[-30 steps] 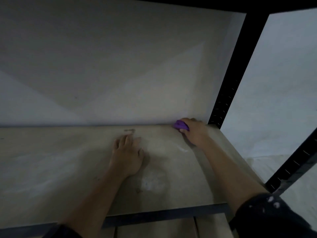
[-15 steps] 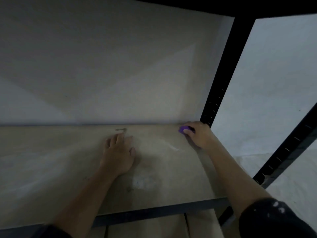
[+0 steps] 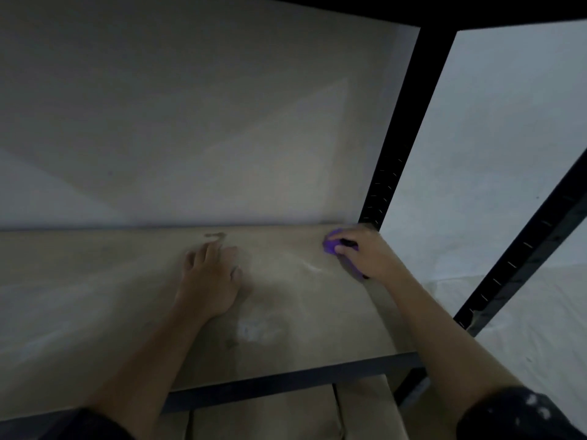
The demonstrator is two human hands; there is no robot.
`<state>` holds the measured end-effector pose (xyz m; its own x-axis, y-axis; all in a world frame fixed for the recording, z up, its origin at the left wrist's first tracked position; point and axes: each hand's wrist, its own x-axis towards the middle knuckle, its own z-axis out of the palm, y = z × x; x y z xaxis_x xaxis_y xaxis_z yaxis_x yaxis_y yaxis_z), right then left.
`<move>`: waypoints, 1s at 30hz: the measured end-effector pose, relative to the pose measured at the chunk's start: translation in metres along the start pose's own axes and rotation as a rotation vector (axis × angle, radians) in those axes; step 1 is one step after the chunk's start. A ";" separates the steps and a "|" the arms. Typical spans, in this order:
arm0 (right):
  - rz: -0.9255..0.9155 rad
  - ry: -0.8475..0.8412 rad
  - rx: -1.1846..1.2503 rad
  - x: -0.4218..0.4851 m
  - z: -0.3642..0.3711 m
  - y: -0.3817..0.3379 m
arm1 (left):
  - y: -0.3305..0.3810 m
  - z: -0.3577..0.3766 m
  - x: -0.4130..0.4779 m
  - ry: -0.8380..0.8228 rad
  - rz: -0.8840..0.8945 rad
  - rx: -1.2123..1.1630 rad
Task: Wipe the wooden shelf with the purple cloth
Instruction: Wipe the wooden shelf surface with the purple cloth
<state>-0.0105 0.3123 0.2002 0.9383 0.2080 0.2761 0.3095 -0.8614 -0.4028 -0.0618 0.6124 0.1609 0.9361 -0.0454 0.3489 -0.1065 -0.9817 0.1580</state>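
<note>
Right hand (image 3: 365, 252) closed on purple cloth (image 3: 332, 244) near black post (image 3: 394, 160), left hand (image 3: 209, 281) flat, fingers spread, on wooden shelf (image 3: 95, 296).

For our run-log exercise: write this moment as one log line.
step: wiping | right hand: grip on purple cloth, back right corner of wooden shelf | left hand: flat on shelf, empty | whitish smears mid-shelf

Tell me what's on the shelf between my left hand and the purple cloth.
In the head view, only bare wooden shelf with a pale smear lies between the left hand and the purple cloth under the right hand.
</note>
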 end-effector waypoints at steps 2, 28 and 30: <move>0.039 -0.050 0.213 -0.007 -0.016 -0.003 | 0.000 0.001 0.000 0.007 0.002 -0.002; 0.174 0.040 0.213 -0.023 -0.027 -0.009 | -0.003 -0.012 0.002 -0.107 -0.014 -0.102; 0.381 0.151 0.013 -0.013 -0.030 0.011 | -0.011 -0.016 0.002 -0.146 -0.013 -0.067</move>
<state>-0.0241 0.2867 0.2181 0.9535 -0.1955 0.2295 -0.0527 -0.8576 -0.5115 -0.0643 0.6261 0.1742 0.9757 -0.0635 0.2096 -0.1112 -0.9681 0.2246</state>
